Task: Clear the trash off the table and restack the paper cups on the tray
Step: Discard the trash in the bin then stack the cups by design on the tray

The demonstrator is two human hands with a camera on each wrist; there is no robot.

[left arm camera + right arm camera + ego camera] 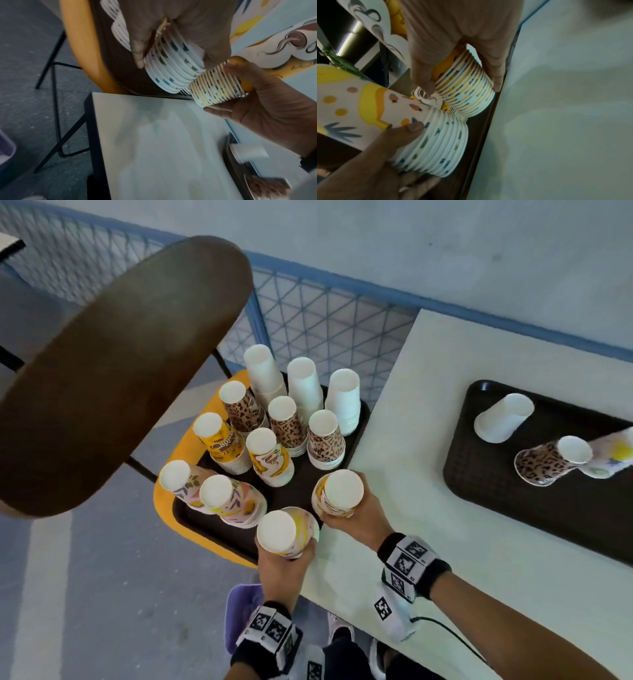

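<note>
My left hand (286, 556) grips an upside-down stack of floral paper cups (277, 530) at the near edge of the dark tray (301, 484), which sits on a yellow chair. My right hand (342, 517) grips a yellow-patterned stack (342, 491) right beside it, by the table edge. In the left wrist view the floral stack (175, 65) and the yellow stack (217, 86) touch at their rims. The right wrist view shows the yellow stack (467, 88) in my right hand and the floral stack (436, 142) in my left. Several other cup stacks stand upside down on this tray.
A second dark tray (513, 508) lies on the white table (411, 525), with a white stack (503, 417), a leopard stack (544, 462) and a floral stack (613, 453) on their sides. A brown chair back (120, 378) looms at left. A blue mesh fence (325, 330) runs behind.
</note>
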